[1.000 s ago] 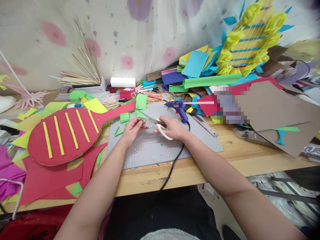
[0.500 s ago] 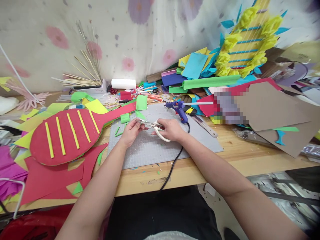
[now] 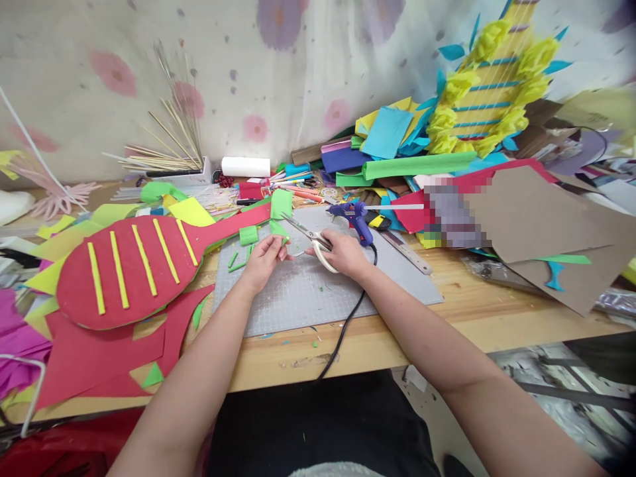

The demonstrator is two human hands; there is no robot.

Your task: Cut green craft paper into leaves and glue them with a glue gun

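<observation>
My right hand (image 3: 342, 253) grips a pair of scissors (image 3: 325, 245) with white handles; the blades point up and left over a grey cutting mat (image 3: 293, 305). My left hand (image 3: 265, 262) is closed in a pinch just left of the scissors. A small pale sliver (image 3: 299, 254) shows between the two hands; what the left fingers hold is too small to make out. Just beyond the left hand lie a green paper scrap (image 3: 279, 229), a folded green piece (image 3: 248, 234) and thin green strips (image 3: 238, 266).
At left lies a red guitar-shaped cutout (image 3: 129, 271) with yellow strips, over red sheets (image 3: 99, 358). A purple glue gun (image 3: 355, 217) rests behind my right hand, its black cord (image 3: 342, 338) crossing the mat. A metal ruler (image 3: 407, 252) and brown cardboard (image 3: 551, 218) are at right.
The scissors have swung away from the left fingers, blades now pointing farther up and left. My left hand has stayed nearly in place, its fingers turned slightly.
</observation>
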